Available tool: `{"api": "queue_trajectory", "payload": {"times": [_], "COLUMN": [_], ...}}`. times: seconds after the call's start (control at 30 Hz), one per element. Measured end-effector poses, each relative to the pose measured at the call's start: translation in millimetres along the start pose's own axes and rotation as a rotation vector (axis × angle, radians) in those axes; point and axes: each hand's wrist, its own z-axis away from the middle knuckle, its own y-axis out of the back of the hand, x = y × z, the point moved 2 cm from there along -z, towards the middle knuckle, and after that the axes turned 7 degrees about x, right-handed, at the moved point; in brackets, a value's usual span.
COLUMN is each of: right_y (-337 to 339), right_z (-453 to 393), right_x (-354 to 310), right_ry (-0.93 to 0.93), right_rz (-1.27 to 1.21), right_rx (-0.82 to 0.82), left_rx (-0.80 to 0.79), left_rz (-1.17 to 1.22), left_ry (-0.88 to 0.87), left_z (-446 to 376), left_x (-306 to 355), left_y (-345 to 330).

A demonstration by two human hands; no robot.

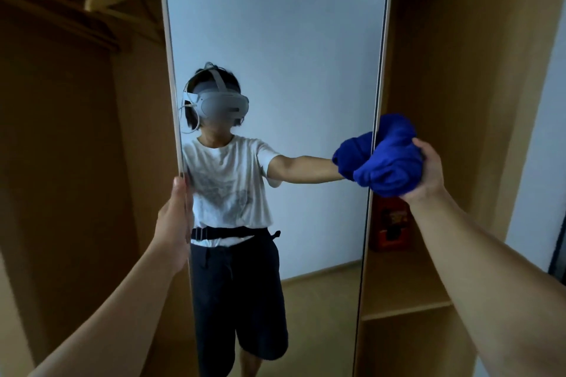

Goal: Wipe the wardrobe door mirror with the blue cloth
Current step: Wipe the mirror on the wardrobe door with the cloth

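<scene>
Holding the mirror (pixel 275 24) door's left edge is the left hand (pixel 174 217), its grip wrapped round the frame. One mirror, one blue cloth (pixel 389 159), two hands. The cloth is deep blue and bunched into a wad, pressed against the mirror's right edge; the right hand (pixel 428 168) has its grip closed on it. On the wardrobe shelf (pixel 407 291) at right stands one red box (pixel 390 223).

Tall wardrobe door mirror (pixel 275 24) standing open, left hand (pixel 174 217) gripping its left edge, right hand (pixel 428 168) pressing a bunched blue cloth (pixel 389 162) against its right edge, red box (pixel 392 226) on a wardrobe shelf (pixel 407 300) behind
</scene>
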Motion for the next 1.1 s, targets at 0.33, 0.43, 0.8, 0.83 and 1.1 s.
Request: {"api": "queue_trajectory", "payload": {"times": [0.33,0.43,0.8,0.83,1.1], "right_y": [3,0,-71,-76,-73], "right_z": [7,7,-26,-27,-1], "right_x": [8,10,-43,-41,22], "right_ry": [-0.138,-0.181,0.014,0.028,0.676], "right_rz": [0.19,0.229,0.172,0.164,0.567], "right_rx": [-0.148,-0.115,-0.088,-0.069,0.454], "left_rx": [0.323,0.395,0.477,0.478,0.494], "left_rz": [-0.046,-0.073,-0.152,-0.151,-0.165], "left_ry": [-0.207,-0.271,-0.329,-0.331,-0.353], "left_z": [-19,-21,-24,-25,-25], "left_x": [21,20,22,22,21], "left_y": [-22,-25,-27,-26,-27]}}
